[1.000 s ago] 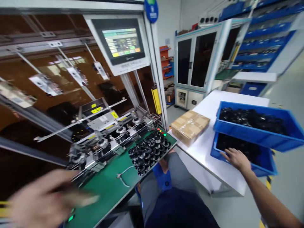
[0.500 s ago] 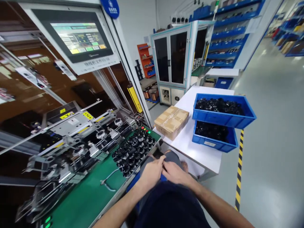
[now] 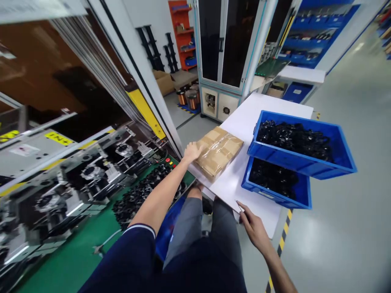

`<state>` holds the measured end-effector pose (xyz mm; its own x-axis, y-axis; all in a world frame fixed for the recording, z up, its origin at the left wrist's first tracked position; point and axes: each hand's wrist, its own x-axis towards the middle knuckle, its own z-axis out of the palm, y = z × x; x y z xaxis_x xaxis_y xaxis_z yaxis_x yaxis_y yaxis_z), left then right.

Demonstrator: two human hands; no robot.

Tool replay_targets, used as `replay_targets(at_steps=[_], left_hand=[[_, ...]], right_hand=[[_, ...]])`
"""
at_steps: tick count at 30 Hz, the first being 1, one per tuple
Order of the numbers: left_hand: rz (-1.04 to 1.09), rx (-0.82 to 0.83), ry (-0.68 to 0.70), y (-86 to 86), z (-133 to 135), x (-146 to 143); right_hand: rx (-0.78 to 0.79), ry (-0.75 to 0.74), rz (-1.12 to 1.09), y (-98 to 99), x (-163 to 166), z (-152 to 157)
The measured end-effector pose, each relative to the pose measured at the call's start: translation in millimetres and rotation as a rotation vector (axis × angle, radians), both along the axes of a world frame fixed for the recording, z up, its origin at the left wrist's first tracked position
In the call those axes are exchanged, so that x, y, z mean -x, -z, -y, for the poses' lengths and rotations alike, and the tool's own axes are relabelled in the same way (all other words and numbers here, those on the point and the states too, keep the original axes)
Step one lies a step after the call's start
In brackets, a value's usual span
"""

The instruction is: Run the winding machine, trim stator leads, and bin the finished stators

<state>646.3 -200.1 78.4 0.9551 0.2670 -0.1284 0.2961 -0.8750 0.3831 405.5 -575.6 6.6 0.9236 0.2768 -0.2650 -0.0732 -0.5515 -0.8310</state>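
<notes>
A cardboard box wrapped in clear tape lies on the near left part of the white table. My left hand reaches out and grips the box's left corner, fingers curled over its edge. My right hand hovers at the table's front edge, below the box. Its fingers are pinched on a small thin pointed tool that I cannot name.
Two stacked blue bins of black parts stand on the table's right. To the left, the machine's green deck carries a heap of black ring parts and a small hand tool. A cabinet stands behind. Striped floor tape runs beside the table.
Both hands were together at my lap half a second ago. The left has since reached out to the box; the right has moved to the table's front edge with a thin tool. The view tilted down.
</notes>
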Motion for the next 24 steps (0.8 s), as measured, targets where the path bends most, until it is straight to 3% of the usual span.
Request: replay_targets(at_steps=[5, 10, 13, 18, 21, 24], left_hand=[[-0.045, -0.052, -0.064, 34.3, 3, -30], [-0.092, -0.126, -0.182, 35.0, 7, -39], [-0.076, -0.162, -0.208, 34.4, 19, -22], [-0.043, -0.141, -0.183, 48.2, 43, 51], [0.02, -0.077, -0.15, 57.8, 60, 89], [0.09, 0.01, -0.126, 66.5, 68, 105]], right_hand=[[0.053, 0.09, 0.039, -22.0, -32, 37], [0.079, 0.153, 0.092, -40.2, -60, 69], [0.095, 0.099, 0.164, -55.9, -92, 65], [0.168, -0.17, 0.327, -96.5, -200, -5], [0.467, -0.254, 0.374, -113.6, -283, -68], [0.756, -0.28, 0.376, -117.4, -357, -120]])
